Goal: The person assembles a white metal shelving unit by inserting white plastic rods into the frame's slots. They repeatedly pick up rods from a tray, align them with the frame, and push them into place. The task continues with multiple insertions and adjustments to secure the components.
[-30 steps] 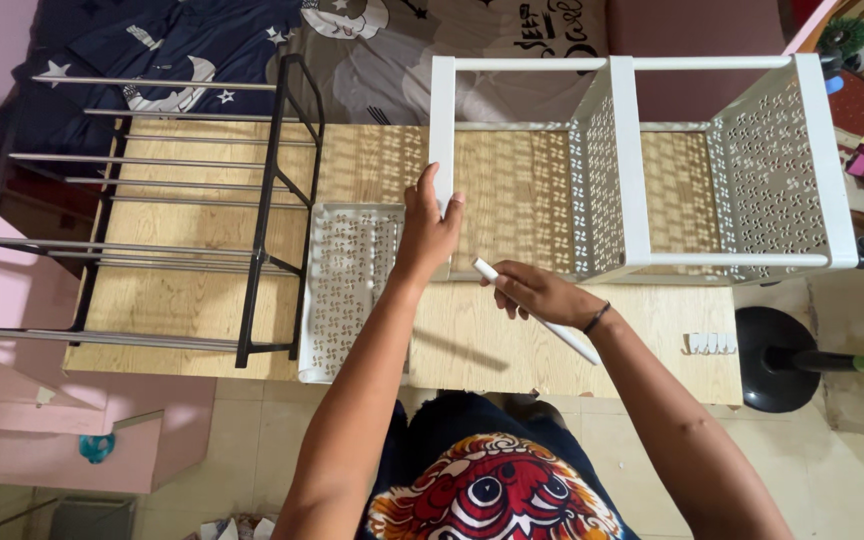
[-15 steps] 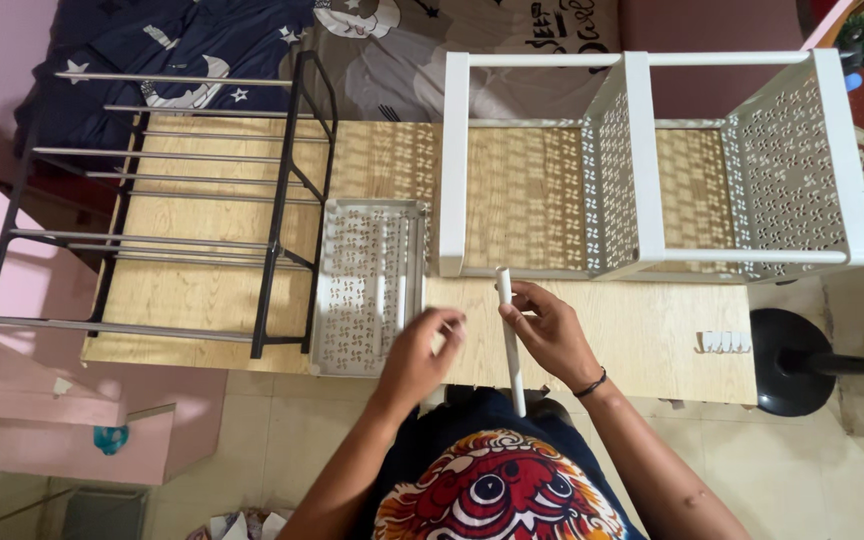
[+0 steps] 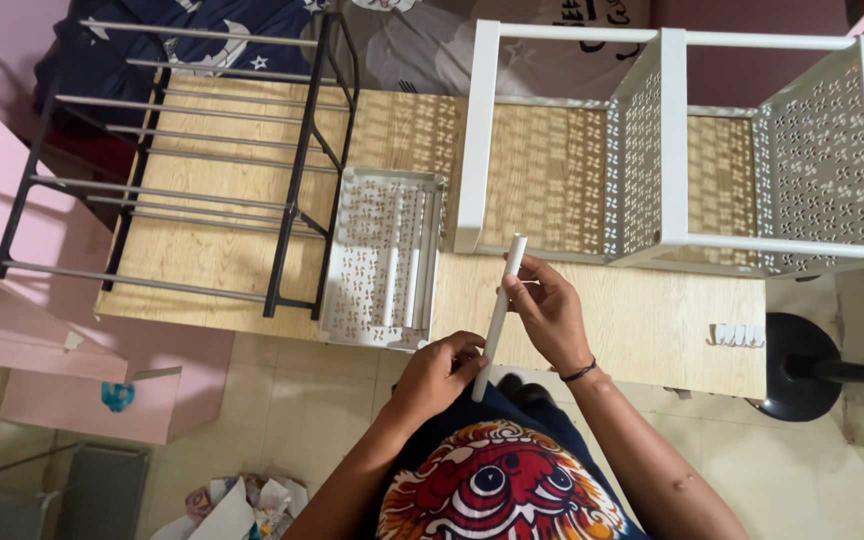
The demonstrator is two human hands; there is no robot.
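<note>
**Both hands now on the white tube**

Left hand (image 3: 439,372) off the white shelving frame (image 3: 674,140) since a second ago and drawn back toward the body; now closed around the lower end of the white tube (image 3: 498,315). Right hand (image 3: 550,312) curled around the tube's middle, fingers wrapped tight, a dark band at the wrist. Tube raised from a slant to nearly upright between the two hands, upper tip just short of the frame's near rail. Frame lying untouched on the wooden bench (image 3: 652,320) ahead of the hands. Perforated white tray (image 3: 382,258) with more tubes inside, ahead and left of the left hand. Black metal rack (image 3: 182,170) farther left. Small white clips (image 3: 738,334) on the bench, right of the right hand. Judged from the two-handed grip: tube taken up and readied for handling, frame left alone.
</note>
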